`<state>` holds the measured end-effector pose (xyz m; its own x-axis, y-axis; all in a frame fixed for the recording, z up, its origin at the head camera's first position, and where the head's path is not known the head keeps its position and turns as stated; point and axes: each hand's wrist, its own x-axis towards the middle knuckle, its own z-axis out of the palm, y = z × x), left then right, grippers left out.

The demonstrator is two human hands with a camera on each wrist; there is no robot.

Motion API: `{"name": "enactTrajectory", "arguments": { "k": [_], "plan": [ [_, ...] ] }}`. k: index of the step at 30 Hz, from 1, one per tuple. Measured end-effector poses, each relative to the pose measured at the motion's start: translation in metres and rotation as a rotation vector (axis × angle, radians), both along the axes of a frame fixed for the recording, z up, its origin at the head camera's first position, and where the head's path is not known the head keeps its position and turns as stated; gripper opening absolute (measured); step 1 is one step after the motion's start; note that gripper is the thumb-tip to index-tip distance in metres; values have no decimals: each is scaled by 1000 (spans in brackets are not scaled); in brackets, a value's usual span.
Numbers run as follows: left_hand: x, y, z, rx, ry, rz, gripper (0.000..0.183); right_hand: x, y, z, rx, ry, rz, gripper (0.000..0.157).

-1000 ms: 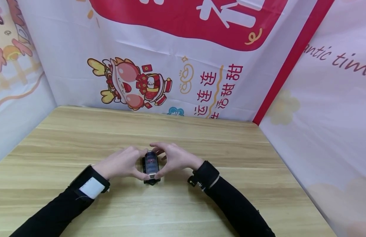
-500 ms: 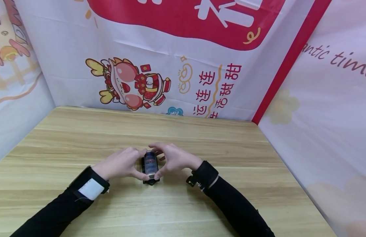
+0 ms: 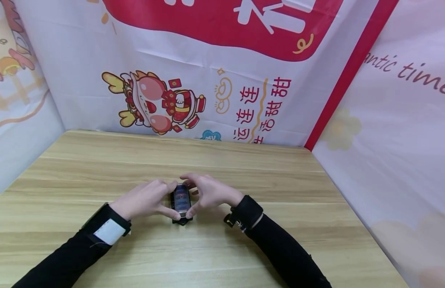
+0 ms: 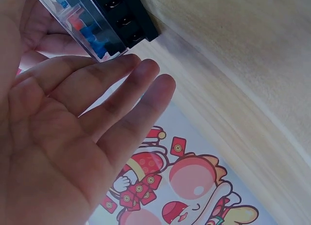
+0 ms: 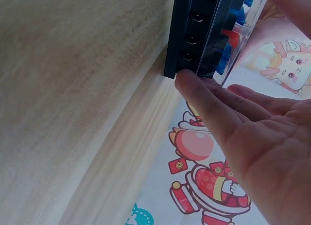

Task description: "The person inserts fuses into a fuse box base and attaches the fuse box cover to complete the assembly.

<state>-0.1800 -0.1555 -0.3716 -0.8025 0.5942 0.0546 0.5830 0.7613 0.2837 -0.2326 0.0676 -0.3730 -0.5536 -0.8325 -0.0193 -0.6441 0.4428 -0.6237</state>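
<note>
A small black terminal block [image 3: 181, 199] with a clear cover lies lengthwise on the table in the head view. Screw terminals line its black side in the right wrist view, and blue and red parts show through the clear cover [image 4: 80, 25] in the left wrist view. My left hand [image 3: 144, 201] spans it from the left, thumb at the near end and fingertips at the far end. From the other side my right hand [image 3: 212, 193] pinches it the same way, its thumb beside the left thumb. Some right fingers are partly hidden behind its far end.
The wood-grain table [image 3: 244, 240] extends around both hands. Printed cloth [image 3: 193, 48] with a cartoon dragon hangs at its back edge, and more cloth stands along the left and right sides. Black bands [image 3: 248, 211] wrap both wrists.
The head view has shifted slightly, so the scene sits a little further left. Both hands keep their hold at the ends of the terminal block, with no clear movement of it.
</note>
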Motion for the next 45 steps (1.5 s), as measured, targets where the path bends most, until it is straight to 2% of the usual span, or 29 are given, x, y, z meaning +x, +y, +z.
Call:
{"name": "enactTrajectory", "arguments": {
  "k": [5,12,17,24,28,38,45],
  "plan": [
    [4,-2,1,-22,9,19,103,1,-2,2,33,26,-11,110],
    [3,0,2,-30,7,23,103,1,-2,4,14,-21,-14,110],
    [3,0,3,-19,-8,24,104,1,-2,4,21,-18,-5,109],
    [4,-1,3,-16,-24,34,106,-2,-6,4,42,82,52,93],
    [2,-3,3,-8,-35,34,106,-4,-8,4,35,90,69,89],
    [0,-6,-3,72,-113,42,104,1,-11,4,84,49,21,97],
    [-2,-5,-2,67,-88,18,100,4,-10,10,146,147,33,94]
  ]
}}
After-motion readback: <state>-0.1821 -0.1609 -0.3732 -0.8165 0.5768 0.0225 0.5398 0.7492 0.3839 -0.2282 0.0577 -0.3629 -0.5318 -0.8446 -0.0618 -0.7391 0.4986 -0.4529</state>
